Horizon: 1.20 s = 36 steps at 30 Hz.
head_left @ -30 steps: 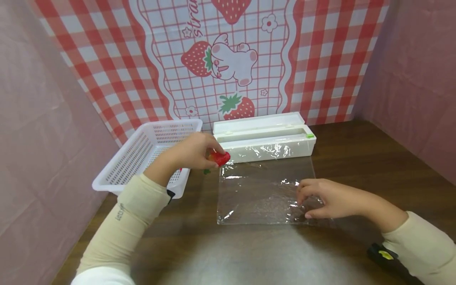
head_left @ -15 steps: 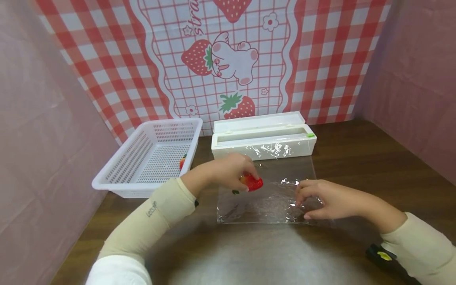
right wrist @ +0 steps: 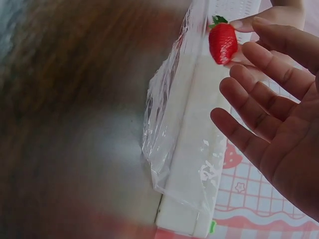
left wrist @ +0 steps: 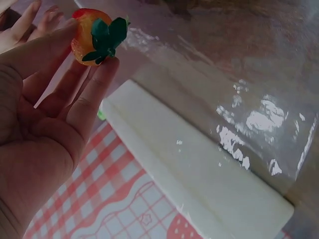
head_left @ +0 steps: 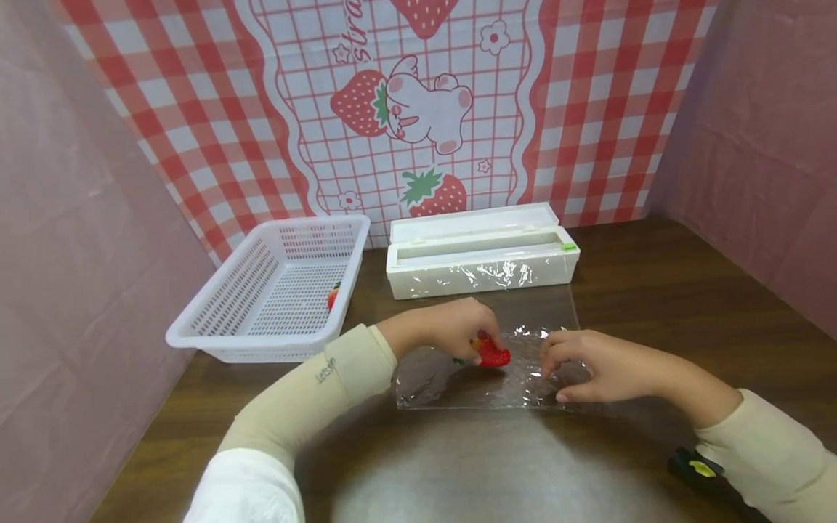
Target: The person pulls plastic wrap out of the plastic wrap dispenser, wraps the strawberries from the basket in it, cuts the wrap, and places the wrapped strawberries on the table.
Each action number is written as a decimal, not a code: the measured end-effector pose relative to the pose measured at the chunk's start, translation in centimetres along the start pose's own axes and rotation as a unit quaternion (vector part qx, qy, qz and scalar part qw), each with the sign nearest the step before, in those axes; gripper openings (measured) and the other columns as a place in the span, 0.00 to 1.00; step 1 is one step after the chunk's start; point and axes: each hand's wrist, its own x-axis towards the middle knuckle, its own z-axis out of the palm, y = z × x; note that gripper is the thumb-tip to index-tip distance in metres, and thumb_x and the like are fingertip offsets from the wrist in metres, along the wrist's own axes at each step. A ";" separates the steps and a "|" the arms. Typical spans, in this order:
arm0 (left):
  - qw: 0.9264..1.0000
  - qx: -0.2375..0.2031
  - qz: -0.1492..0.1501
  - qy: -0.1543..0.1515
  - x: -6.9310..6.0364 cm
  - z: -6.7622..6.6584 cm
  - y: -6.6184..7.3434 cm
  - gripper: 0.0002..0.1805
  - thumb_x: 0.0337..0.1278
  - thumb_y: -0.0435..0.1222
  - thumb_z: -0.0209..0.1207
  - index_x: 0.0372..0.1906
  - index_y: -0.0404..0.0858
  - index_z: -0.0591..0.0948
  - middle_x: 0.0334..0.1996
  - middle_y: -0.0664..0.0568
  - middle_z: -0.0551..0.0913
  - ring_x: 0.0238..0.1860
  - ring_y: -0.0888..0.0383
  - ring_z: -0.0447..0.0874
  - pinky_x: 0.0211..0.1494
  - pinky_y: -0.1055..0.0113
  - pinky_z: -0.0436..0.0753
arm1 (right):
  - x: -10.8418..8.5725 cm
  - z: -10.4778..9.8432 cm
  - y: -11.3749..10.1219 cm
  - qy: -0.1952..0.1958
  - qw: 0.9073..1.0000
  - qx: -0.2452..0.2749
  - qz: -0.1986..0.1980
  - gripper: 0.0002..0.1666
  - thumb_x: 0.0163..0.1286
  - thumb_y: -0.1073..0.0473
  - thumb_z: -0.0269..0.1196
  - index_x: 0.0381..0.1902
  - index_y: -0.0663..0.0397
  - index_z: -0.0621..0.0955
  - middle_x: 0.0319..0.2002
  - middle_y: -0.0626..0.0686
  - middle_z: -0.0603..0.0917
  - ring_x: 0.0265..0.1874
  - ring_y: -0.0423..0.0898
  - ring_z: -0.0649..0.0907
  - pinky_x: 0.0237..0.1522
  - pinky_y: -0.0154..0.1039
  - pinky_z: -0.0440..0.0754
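Note:
My left hand [head_left: 463, 328] pinches a red strawberry [head_left: 492, 351] between thumb and fingers, over a sheet of clear plastic wrap [head_left: 425, 385]. In the left wrist view the strawberry [left wrist: 94, 40] shows its green leaves and an orange-yellow end. Loosely bent, my right hand [head_left: 604, 365] hovers at or rests on the sheet's right part; whether it touches cannot be told. Its fingers [right wrist: 244, 127] look spread in the right wrist view, with nothing between them. The wrap runs from a white dispenser box [head_left: 484, 276], whose lid stands up at the back.
At the left stands a white perforated plastic basket [head_left: 189, 338], with another strawberry [head_left: 333, 298] by its right wall. A red-and-white checked cloth [head_left: 588, 109] hangs behind. Brown wooden tabletop [head_left: 654, 290] lies around the box and sheet.
My left hand has carried the strawberry rightward and toward me, from beside the basket and box to over the wrap. The strawberry in the basket has come into clear view. My right hand stays about still.

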 end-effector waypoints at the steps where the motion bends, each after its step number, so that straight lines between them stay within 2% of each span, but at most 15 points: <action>1: 1.000 -0.003 -0.002 -0.003 0.3 0.1 0.0 0.18 0.47 0.31 0.70 0.48 0.38 0.86 0.43 0.51 0.86 0.43 0.60 0.81 0.47 0.76 0.75 | 0.0 0.0 0.0 0.000 1.000 0.001 0.000 0.15 0.53 0.62 0.74 0.39 0.46 0.83 0.41 0.37 0.78 0.39 0.36 0.79 0.41 0.40 0.83; 6: 1.000 -0.007 -0.017 -0.020 1.3 0.8 -0.1 0.19 0.48 0.30 0.70 0.49 0.38 0.86 0.45 0.51 0.86 0.45 0.60 0.81 0.48 0.77 0.76 | -0.1 0.2 0.2 0.002 1.000 0.002 -0.005 0.16 0.53 0.62 0.74 0.39 0.45 0.83 0.41 0.37 0.78 0.40 0.37 0.79 0.41 0.40 0.82; 12: 0.999 -0.007 -0.025 -0.032 1.7 1.0 0.0 0.19 0.48 0.31 0.70 0.50 0.38 0.85 0.46 0.51 0.86 0.46 0.60 0.81 0.49 0.77 0.76 | -0.2 0.3 0.2 0.007 1.000 -0.001 -0.014 0.17 0.52 0.62 0.74 0.39 0.45 0.83 0.41 0.38 0.79 0.41 0.37 0.79 0.42 0.39 0.81; 20: 0.999 -0.009 -0.021 -0.037 1.7 1.1 0.5 0.20 0.48 0.32 0.69 0.50 0.38 0.84 0.45 0.51 0.86 0.44 0.61 0.81 0.46 0.79 0.76 | -0.2 0.3 0.2 0.002 1.000 0.005 -0.011 0.16 0.53 0.62 0.74 0.40 0.44 0.83 0.42 0.38 0.79 0.41 0.37 0.79 0.42 0.40 0.81; 27: 0.998 -0.038 -0.030 -0.047 1.6 1.4 0.6 0.20 0.47 0.32 0.69 0.50 0.38 0.84 0.41 0.54 0.85 0.41 0.64 0.80 0.42 0.79 0.76 | -0.2 0.3 0.1 -0.005 1.000 0.015 -0.001 0.15 0.54 0.62 0.74 0.39 0.45 0.83 0.40 0.38 0.79 0.40 0.38 0.80 0.42 0.40 0.82; 36: 0.999 -0.021 -0.018 -0.039 1.4 1.7 0.4 0.20 0.49 0.34 0.68 0.50 0.37 0.84 0.40 0.53 0.85 0.40 0.63 0.80 0.44 0.79 0.76 | -0.2 0.6 0.3 -0.001 1.000 0.018 -0.015 0.16 0.53 0.63 0.74 0.39 0.44 0.83 0.40 0.38 0.78 0.39 0.37 0.80 0.42 0.40 0.83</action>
